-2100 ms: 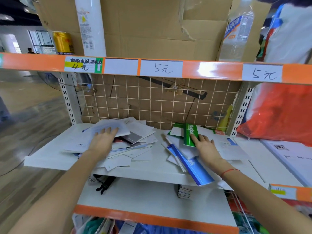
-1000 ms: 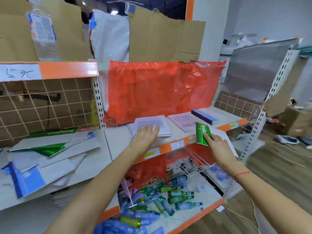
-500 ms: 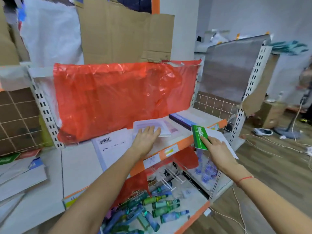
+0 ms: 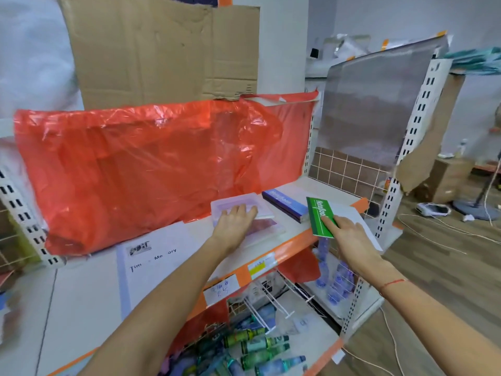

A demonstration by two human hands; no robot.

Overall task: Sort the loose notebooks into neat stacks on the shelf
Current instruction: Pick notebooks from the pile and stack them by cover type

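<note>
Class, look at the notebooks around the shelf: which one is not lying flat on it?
The green notebook, which the right hand holds at the shelf's front edge. The blue one and the pale one under the left hand lie flat.

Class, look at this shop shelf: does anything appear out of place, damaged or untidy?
Yes. A crumpled red plastic sheet hangs across the shelf back, the brown cardboard panel above has a torn lower edge, and green and blue bottles lie jumbled on the lower shelf.

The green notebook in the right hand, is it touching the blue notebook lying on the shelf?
Apart. The head view shows bare white shelf between the green notebook, held by the right hand, and the blue notebook.
</note>
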